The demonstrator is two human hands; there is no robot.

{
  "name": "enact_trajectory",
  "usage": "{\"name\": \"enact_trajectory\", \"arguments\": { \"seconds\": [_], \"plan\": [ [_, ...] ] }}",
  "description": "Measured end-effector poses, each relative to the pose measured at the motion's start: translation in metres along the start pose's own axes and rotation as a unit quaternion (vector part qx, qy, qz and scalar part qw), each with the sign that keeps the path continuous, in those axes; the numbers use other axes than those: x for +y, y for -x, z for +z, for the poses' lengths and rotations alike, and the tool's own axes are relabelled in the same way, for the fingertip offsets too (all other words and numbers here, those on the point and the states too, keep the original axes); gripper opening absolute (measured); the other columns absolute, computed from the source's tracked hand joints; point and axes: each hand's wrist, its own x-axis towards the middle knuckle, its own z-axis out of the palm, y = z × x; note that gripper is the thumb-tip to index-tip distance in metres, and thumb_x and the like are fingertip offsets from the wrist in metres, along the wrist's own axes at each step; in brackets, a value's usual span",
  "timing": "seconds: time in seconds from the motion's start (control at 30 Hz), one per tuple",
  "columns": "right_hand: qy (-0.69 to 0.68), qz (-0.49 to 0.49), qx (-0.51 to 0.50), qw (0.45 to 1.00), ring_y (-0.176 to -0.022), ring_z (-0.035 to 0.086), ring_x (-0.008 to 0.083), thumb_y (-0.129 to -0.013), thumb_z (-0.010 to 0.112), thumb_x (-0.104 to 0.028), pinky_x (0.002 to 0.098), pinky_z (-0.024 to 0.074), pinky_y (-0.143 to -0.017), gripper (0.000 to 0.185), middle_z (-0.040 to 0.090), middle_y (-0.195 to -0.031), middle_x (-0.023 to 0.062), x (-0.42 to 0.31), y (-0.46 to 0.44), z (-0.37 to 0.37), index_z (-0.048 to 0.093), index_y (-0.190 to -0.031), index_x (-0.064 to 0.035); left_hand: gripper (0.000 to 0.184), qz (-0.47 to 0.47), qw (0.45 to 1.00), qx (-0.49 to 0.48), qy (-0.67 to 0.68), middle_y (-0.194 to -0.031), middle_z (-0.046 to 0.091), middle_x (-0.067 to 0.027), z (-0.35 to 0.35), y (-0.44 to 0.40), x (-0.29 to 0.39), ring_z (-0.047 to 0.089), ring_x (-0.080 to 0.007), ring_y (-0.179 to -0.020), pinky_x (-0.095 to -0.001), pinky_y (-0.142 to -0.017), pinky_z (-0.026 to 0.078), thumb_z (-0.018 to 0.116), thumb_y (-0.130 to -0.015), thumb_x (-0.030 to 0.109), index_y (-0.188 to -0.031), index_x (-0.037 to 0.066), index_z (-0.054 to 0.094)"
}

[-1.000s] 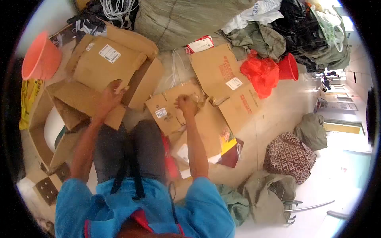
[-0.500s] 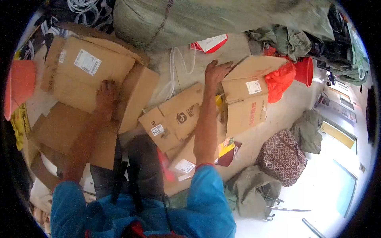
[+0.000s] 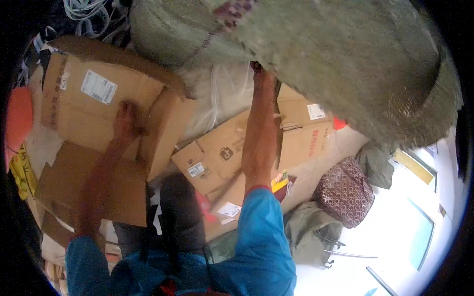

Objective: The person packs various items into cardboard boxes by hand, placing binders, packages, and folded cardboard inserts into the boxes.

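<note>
In the head view, an open cardboard box with a white shipping label lies on the left, its flaps folded out, and serves as the landmark. The left hand is on its labelled panel, beside the label, fingers bent and close together, thumb held apart, pinching nothing. Up and to the right of the box, the right hand is at the near edge of a large green sack, which stretches across the top and covers much of the upper right. Its fingers are dark and partly hidden, so I cannot tell whether they grip the fabric. Just right of the box is a carton with a black logo, and beyond it, past the right forearm, a carton with red lettering, partly under the sack's outline. Farther right of the box are a brown patterned bag and, below that, a grey-green bag near some metal bars. On the box's left are a coral bucket and a yellow packet; above it, white cords lie in a tangle.
</note>
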Motion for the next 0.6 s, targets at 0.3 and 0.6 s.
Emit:
{"name": "enact_trajectory", "arguments": {
  "seconds": [0.3,0.6],
  "plan": [
    [-0.018,-0.028,0.023,0.999,-0.079,0.059,0.0186,-0.078,0.071,-0.018,0.0309,0.0471,-0.053,0.050,0.058,-0.102,0.0076,-0.024,0.147,-0.094,0.048,-0.117,0.0015,0.101,0.119,0.985,0.120,-0.019,-0.132,0.033,-0.0274,0.041,-0.011,-0.036,0.040,-0.0445,-0.118,-0.0469,-0.095,0.041,0.087,-0.049,0.026,-0.129,0.002,0.030],
    [0.021,-0.072,0.008,0.997,-0.064,0.052,0.0077,-0.085,0.063,-0.020,0.0235,0.0415,-0.052,0.022,0.058,-0.078,0.0006,-0.015,0.399,-0.253,0.060,-0.094,-0.0004,0.057,0.153,0.987,-0.014,-0.036,-0.108,0.057,-0.0247,-0.039,0.032,0.016,0.053,-0.0392,-0.104,-0.0422,-0.089,0.045,0.073,-0.071,0.031,-0.111,-0.001,0.051]
  ]
}}
